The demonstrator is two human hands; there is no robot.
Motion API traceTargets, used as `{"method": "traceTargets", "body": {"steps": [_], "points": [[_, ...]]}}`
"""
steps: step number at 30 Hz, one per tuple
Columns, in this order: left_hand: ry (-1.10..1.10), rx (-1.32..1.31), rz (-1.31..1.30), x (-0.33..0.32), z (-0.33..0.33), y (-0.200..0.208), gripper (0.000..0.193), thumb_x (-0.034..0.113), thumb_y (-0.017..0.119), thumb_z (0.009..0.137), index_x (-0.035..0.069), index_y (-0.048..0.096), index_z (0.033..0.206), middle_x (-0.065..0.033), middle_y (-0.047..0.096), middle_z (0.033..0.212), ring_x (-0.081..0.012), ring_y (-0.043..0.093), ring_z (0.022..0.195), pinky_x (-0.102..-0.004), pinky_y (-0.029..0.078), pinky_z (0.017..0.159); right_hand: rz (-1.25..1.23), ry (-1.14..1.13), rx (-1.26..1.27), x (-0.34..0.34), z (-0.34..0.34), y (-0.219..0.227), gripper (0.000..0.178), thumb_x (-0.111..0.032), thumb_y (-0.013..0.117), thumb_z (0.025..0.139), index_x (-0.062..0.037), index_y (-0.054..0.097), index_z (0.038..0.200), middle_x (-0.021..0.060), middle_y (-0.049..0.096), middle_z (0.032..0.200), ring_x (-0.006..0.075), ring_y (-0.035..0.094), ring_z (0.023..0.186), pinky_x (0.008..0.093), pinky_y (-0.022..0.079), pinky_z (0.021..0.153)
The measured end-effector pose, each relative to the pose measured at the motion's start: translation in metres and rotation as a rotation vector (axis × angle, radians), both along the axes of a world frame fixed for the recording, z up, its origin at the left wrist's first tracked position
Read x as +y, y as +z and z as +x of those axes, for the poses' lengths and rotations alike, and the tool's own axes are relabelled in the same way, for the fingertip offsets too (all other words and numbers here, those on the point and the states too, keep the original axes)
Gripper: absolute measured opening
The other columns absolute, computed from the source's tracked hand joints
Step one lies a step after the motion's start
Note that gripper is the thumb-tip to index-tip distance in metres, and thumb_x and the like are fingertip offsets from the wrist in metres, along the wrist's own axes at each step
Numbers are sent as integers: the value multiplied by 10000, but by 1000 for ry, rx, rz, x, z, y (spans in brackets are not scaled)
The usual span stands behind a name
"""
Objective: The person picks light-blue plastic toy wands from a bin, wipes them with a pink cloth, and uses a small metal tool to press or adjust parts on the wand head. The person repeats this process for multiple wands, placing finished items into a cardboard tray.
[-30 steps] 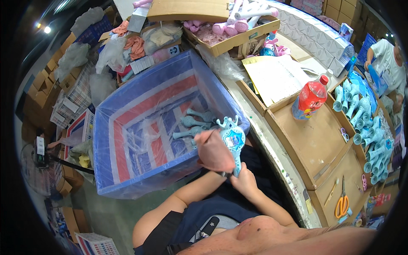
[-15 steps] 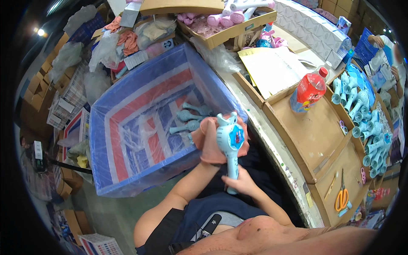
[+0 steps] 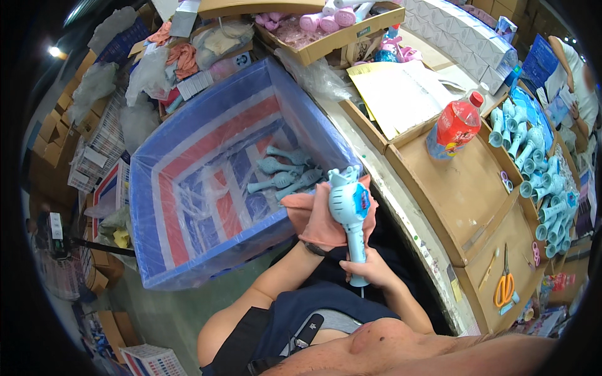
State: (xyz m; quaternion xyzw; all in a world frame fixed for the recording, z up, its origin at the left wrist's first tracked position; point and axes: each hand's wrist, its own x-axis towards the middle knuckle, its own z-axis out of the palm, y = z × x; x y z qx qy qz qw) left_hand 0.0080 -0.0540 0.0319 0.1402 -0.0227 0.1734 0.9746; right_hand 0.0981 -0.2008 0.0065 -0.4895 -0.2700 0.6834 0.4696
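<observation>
A light-blue toy wand (image 3: 348, 203) with a crown-like top and a round picture panel stands nearly upright in front of me. My right hand (image 3: 369, 268) is closed around its handle, near the lower end. A salmon-pink cloth (image 3: 302, 215) is bunched in my left hand (image 3: 322, 216) and pressed against the wand's head from behind. The cloth hides most of my left fingers. Several similar blue wands (image 3: 279, 180) lie in the plastic-lined bin (image 3: 150, 219) to the left, which has blue, red and white stripes.
On the bench at right are cardboard trays (image 3: 433, 207), a red-capped bottle (image 3: 453, 128), orange-handled scissors (image 3: 504, 289) and many blue wands (image 3: 552, 210). A box of pink-and-white wands (image 3: 307, 53) stands at the back. Another person (image 3: 580, 94) works at far right.
The wand has shifted slightly right and turned, so its picture panel faces more to the right. My right hand has moved with the handle, and the cloth hand has followed.
</observation>
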Motion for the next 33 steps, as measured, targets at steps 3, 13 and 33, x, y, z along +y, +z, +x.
{"method": "traceTargets", "body": {"steps": [3, 13, 33], "points": [[250, 366, 38, -7, 4, 17, 584, 483, 348, 1020, 0, 525, 1296, -76, 613, 1050, -188, 565, 932, -318, 464, 850, -24, 27, 285, -10, 8, 2, 221, -117, 730, 807, -64, 516, 810, 50, 573, 665, 174, 605, 571, 332, 510, 588], [313, 597, 1494, 61, -1, 19, 450, 146, 376, 1013, -29, 341, 1426, 7, 621, 1050, -116, 490, 898, -221, 436, 785, -97, 119, 197, -34, 19, 13, 241, -196, 726, 833, -57, 530, 835, 39, 584, 700, 151, 602, 596, 292, 493, 596], [1121, 369, 2137, 31, 13, 3, 302, 33, 730, 665, 20, 439, 746, -76, 419, 713, -206, 457, 628, -375, 410, 574, -177, 263, -1075, -63, 17, 35, 403, -327, 667, 842, 35, 536, 961, 285, 656, 793, 454, 654, 783, 503, 516, 726]]}}
